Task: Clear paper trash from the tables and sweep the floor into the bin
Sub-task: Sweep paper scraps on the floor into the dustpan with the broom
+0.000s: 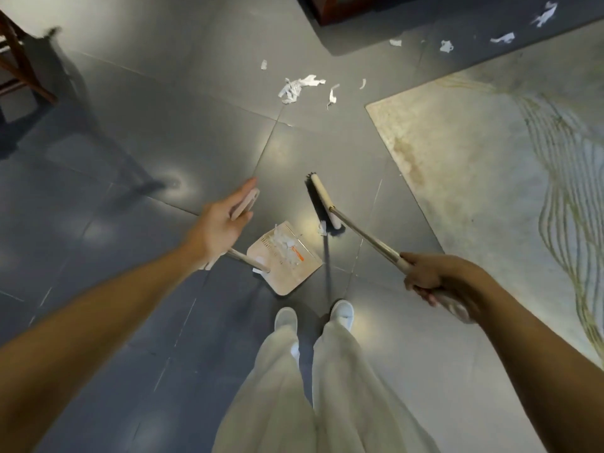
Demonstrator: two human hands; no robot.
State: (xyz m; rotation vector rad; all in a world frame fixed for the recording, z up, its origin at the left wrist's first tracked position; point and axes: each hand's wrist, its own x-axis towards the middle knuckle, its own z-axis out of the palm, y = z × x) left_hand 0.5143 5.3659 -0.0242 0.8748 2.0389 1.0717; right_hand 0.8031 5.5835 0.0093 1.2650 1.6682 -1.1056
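mid-sweep: left hand (218,227) grips the dustpan (285,256) handle, right hand (428,278) clenches the broom (323,206) pole; paper scraps (299,88) at 12 o'clock likely need gathering next.

The grey tiled floor (137,132) carried torn paper scraps (299,87) ahead, with smaller bits (446,46) scattered farther off toward the right. A pale patterned rug (490,152) lay at right. A dustpan (284,256) holding scraps sat near the shoes (341,313).
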